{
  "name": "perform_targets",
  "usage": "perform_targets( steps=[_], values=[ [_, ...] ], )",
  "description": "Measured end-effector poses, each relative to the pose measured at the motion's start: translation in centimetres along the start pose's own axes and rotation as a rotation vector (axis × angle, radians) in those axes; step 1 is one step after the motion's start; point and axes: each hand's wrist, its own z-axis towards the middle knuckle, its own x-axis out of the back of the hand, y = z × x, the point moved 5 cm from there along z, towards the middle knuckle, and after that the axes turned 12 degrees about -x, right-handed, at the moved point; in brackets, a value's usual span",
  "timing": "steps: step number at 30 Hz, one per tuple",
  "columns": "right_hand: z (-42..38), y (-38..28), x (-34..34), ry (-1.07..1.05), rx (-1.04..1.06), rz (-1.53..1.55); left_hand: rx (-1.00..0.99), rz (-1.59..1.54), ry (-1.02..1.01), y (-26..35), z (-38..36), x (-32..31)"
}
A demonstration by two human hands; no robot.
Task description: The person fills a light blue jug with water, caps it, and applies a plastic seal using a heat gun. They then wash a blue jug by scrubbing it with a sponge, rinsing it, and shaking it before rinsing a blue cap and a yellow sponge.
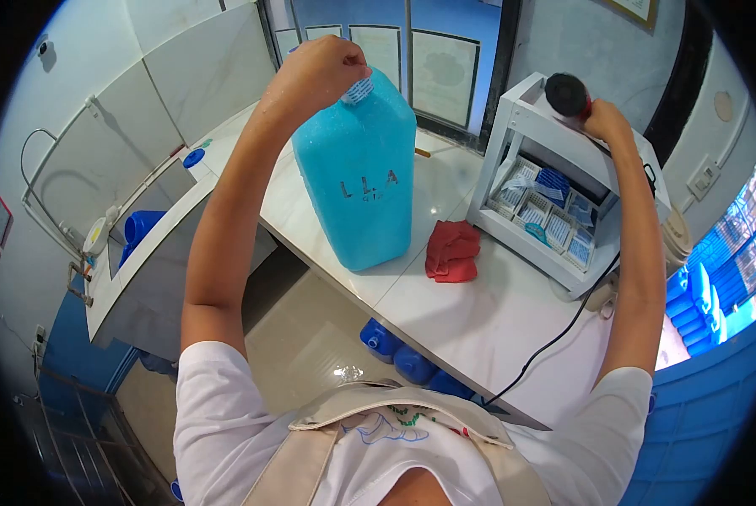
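My left hand (327, 72) is closed over the neck of a large turquoise water jug (357, 185), which stands upright on the white counter. Under its fingertips a white-and-blue printed seal (359, 91) wraps the neck; the curled fingers partly hide it. Dark letters mark the jug's front. At the top of a small white shelf cart, my right hand (607, 121) grips a black-and-red heat gun (569, 95), its round black end facing me. A crumpled red cloth (453, 251) lies on the counter, right of the jug.
The white cart (520, 118) holds bundles of printed seals (547, 211) in a tray. A black cord (555, 337) crosses the counter's right end. Blue jugs (412, 363) stand on the floor below. A blue cap (194, 158) lies at the left, near a sink counter (154, 240).
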Motion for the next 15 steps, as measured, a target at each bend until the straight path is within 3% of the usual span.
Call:
perform_targets(
  steps=[7,9,10,12,15],
  values=[
    [-5.4,2.4,7.4,0.183,-0.007,0.439,-0.118,0.326,-0.159,2.2,0.6,-0.2],
    [-7.4,3.2,8.0,-0.069,-0.076,0.820,-0.135,0.335,-0.166,2.4,1.1,-0.1],
    [-8.9,3.3,8.3,-0.073,-0.087,0.821,-0.143,0.345,-0.167,2.3,1.3,-0.1],
    [-12.1,3.2,9.2,-0.070,-0.025,1.180,-0.180,0.353,-0.194,1.5,1.7,-1.0],
    [-15.5,3.0,8.8,-0.077,0.058,1.435,-0.263,0.411,-0.223,2.1,1.6,-1.3]
  ],
)
